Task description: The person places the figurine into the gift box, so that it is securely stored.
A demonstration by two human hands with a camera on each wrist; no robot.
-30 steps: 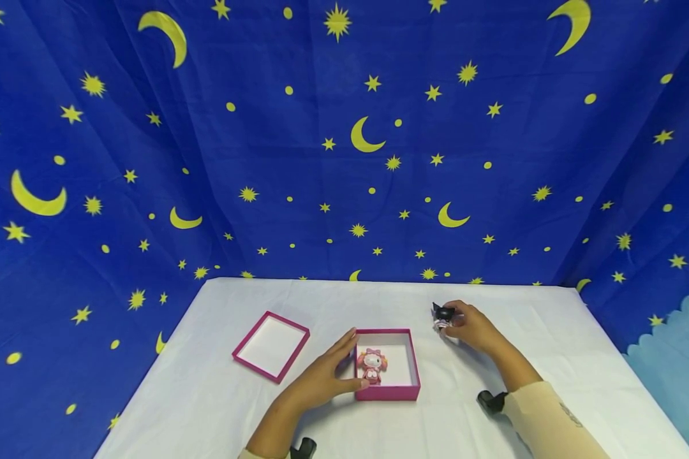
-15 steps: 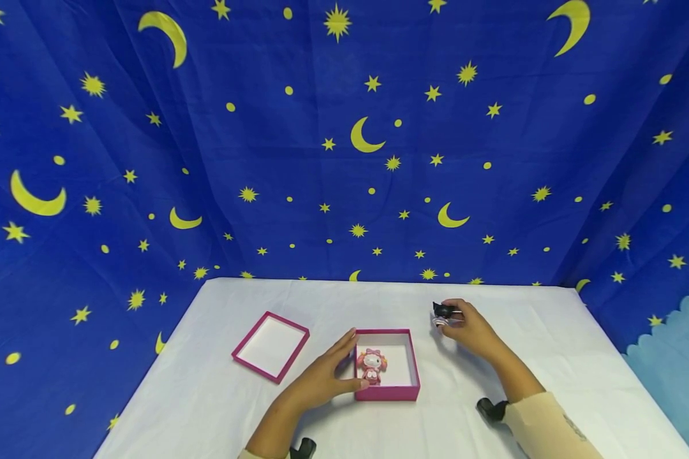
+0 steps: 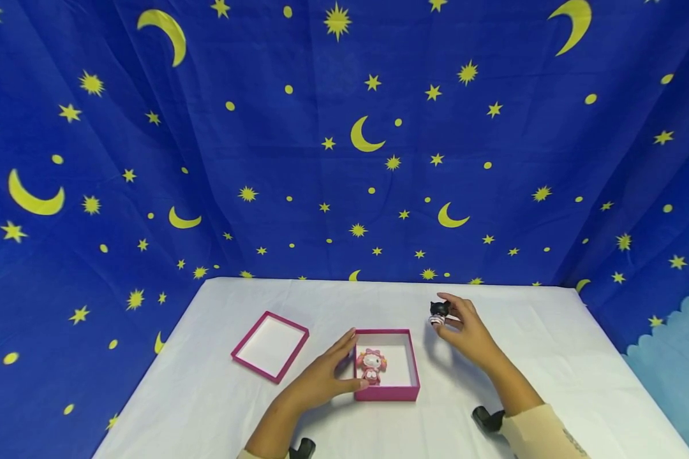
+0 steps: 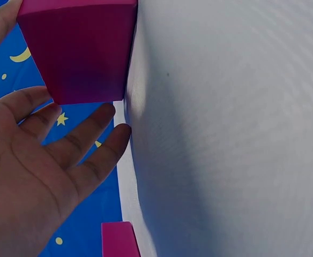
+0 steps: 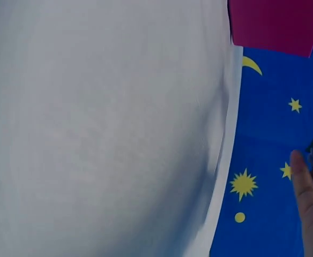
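Black little figure (image 3: 438, 312) pinched in my right hand (image 3: 465, 329), held just above the white worktop (image 3: 218, 382); my left hand (image 3: 327, 376) rests relaxed and open-fingered against the pink box (image 3: 387, 393) holding a pink figure (image 3: 371, 364).

Across the lower middle of your head view lies a white tablecloth (image 3: 218, 395) covering the table. Left of centre on it sits a shallow pink lid (image 3: 271, 346), turned open side up, its white inside showing. Behind the table and filling the upper frame hangs a blue backdrop (image 3: 207, 159) printed with yellow moons and stars. At the lower right edge you see a pale blue scalloped cloth (image 3: 674, 357).
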